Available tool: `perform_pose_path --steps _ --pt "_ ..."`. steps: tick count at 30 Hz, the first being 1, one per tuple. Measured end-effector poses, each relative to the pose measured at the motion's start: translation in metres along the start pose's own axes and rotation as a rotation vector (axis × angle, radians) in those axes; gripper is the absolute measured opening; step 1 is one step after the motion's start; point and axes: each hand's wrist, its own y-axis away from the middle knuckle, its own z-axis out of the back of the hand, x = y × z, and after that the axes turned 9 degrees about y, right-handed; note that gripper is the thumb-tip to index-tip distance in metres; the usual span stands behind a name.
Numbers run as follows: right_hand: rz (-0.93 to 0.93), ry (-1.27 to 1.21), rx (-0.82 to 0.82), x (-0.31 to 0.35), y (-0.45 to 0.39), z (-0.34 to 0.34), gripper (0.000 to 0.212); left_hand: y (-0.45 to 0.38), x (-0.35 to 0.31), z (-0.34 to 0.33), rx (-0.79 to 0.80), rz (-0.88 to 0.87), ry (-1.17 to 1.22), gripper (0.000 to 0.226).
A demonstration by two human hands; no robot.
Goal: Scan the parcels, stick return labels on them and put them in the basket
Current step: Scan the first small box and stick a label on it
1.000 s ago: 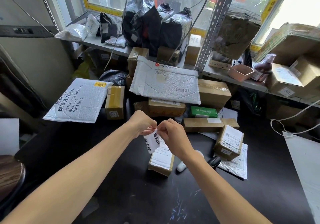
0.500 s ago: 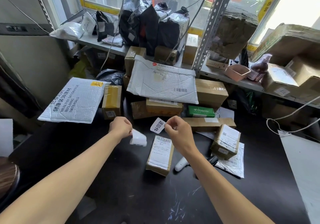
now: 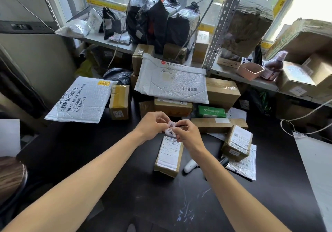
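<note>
A small white return label [image 3: 170, 128] with black characters is pinched between my left hand [image 3: 152, 125] and my right hand [image 3: 186, 134], just above the far end of a narrow brown parcel [image 3: 169, 156]. That parcel lies on the black table [image 3: 125, 186] with a white shipping label facing up. A white handheld scanner [image 3: 190, 166] lies to the parcel's right. No basket is in view.
Another small box [image 3: 237, 142] rests on a white mailer [image 3: 244, 165] to the right. Behind my hands stand stacked boxes, a green pack [image 3: 212, 112], a large white bubble mailer [image 3: 170, 82] and a second mailer [image 3: 80, 100] at left. Shelves hold dark bags.
My hands pulled apart, the left holding the peeled backing and the right the label. They have now come together again, both pinching the label over the parcel's far end.
</note>
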Motion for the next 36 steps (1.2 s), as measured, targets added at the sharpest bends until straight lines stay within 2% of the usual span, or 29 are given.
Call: perform_pose_path --steps 3,7,10,14,17,20,24,31,36 --pt "-0.071 -0.041 -0.01 -0.006 0.005 -0.003 0.04 0.001 0.01 -0.008 -0.158 0.041 0.086 0.011" --pt "-0.195 -0.21 0.094 -0.016 0.015 -0.011 0.025 0.011 0.022 -0.021 -0.215 0.098 0.282 0.025" --pt "-0.183 -0.211 0.081 -0.029 0.019 -0.015 0.016 0.023 0.035 -0.027 -0.248 0.14 0.348 0.027" --pt "-0.164 -0.034 0.097 -0.045 0.027 -0.013 0.022 0.036 0.061 -0.036 -0.312 0.216 0.222 0.016" --pt "-0.219 0.044 0.094 -0.057 0.032 -0.011 0.023 0.042 0.078 -0.044 -0.377 0.284 0.126 0.006" --pt "-0.312 0.132 0.1 -0.066 0.036 -0.009 0.02 0.047 0.091 -0.046 -0.394 0.371 0.016 0.007" --pt "-0.326 0.315 0.073 -0.076 0.036 -0.009 0.01 0.051 0.097 -0.047 -0.362 0.392 -0.077 0.012" --pt "-0.374 0.36 0.064 -0.082 0.031 -0.015 0.024 0.047 0.098 -0.053 -0.341 0.415 -0.13 0.016" --pt "-0.386 0.409 0.062 -0.086 0.03 -0.019 0.032 0.046 0.097 -0.054 -0.322 0.41 -0.315 0.016"
